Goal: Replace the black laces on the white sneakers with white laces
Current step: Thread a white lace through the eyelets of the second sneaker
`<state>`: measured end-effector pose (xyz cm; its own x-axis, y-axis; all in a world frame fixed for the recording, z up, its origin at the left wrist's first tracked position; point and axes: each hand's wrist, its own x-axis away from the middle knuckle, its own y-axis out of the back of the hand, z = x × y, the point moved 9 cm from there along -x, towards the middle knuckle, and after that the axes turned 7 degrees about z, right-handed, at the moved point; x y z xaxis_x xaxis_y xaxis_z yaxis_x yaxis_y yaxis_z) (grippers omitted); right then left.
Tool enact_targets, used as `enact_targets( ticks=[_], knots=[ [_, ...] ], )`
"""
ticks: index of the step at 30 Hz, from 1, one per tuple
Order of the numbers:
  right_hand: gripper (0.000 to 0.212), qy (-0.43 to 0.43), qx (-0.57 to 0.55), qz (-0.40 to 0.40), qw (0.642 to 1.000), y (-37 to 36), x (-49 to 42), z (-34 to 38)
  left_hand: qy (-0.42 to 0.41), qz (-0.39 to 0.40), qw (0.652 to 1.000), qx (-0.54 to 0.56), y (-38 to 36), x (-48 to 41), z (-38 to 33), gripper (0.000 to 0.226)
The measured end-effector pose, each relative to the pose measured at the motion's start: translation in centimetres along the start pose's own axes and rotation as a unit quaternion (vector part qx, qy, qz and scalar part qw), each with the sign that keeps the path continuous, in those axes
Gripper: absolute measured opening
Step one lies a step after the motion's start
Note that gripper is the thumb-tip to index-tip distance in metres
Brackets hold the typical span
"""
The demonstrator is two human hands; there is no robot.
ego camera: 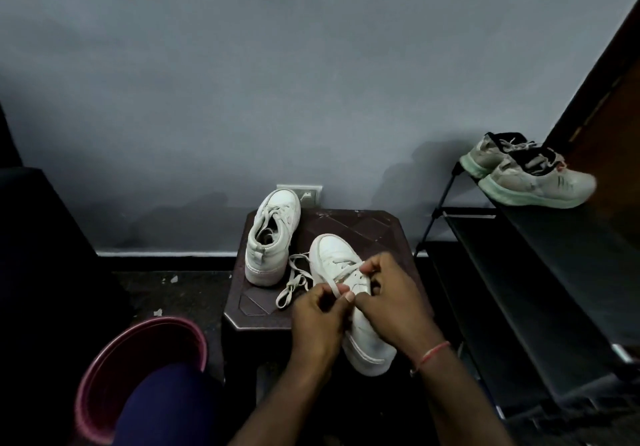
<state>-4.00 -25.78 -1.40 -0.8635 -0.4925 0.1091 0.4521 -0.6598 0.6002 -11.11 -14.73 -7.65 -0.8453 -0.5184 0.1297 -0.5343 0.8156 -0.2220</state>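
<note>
Two white sneakers rest on a dark brown stool [367,229]. The far sneaker [272,238] stands at the stool's left back corner, toe to the wall, with white laces in it. The near sneaker [349,290] lies toe away from me at the stool's front. My left hand [317,321] pinches a white lace [294,283] at the sneaker's left side; the lace's loose end trails on the stool. My right hand [388,300] grips the sneaker's upper near the eyelets, fingers bent over it. No black laces show.
A maroon tub [138,352] sits on the floor at the lower left, beside my knee in blue cloth. A black shoe rack [540,272] stands to the right with a grey pair of running shoes [530,175] on top. A wall socket [308,193] is behind the stool.
</note>
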Motion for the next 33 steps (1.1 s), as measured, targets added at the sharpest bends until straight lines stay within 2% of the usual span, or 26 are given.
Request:
enact_targets(
  ticks=[4,9,13,20,23,27,33],
  knots=[
    [0.043,0.004,-0.051,0.004,0.999,0.8,0.1,-1.3,0.014,0.029,0.999,0.027,-1.2,0.5,0.1,0.016],
    [0.039,0.023,-0.073,0.018,0.997,0.4,0.3,-1.8,-0.068,0.019,0.993,-0.094,-0.7,-0.2,-2.8,0.027],
    [0.034,0.027,-0.072,0.007,0.997,0.3,0.5,-2.3,-0.098,-0.006,0.984,-0.147,-0.1,-1.4,-3.9,0.019],
    [0.031,0.026,-0.078,-0.001,0.997,0.5,0.6,-2.3,-0.107,-0.015,0.983,-0.148,0.0,-1.5,-3.8,0.011],
    [0.030,0.026,-0.045,-0.004,0.999,0.4,0.6,-1.9,-0.101,0.003,0.987,-0.127,-0.3,-1.8,-4.0,0.020],
    [0.030,0.028,0.007,-0.011,1.000,0.3,0.8,-1.5,-0.076,0.020,0.993,-0.091,-0.1,-2.0,-3.7,0.021],
    [0.024,0.043,0.031,-0.015,0.998,-0.5,1.0,-0.3,-0.089,-0.027,0.990,-0.107,0.7,-2.2,-3.0,0.015]
  ],
)
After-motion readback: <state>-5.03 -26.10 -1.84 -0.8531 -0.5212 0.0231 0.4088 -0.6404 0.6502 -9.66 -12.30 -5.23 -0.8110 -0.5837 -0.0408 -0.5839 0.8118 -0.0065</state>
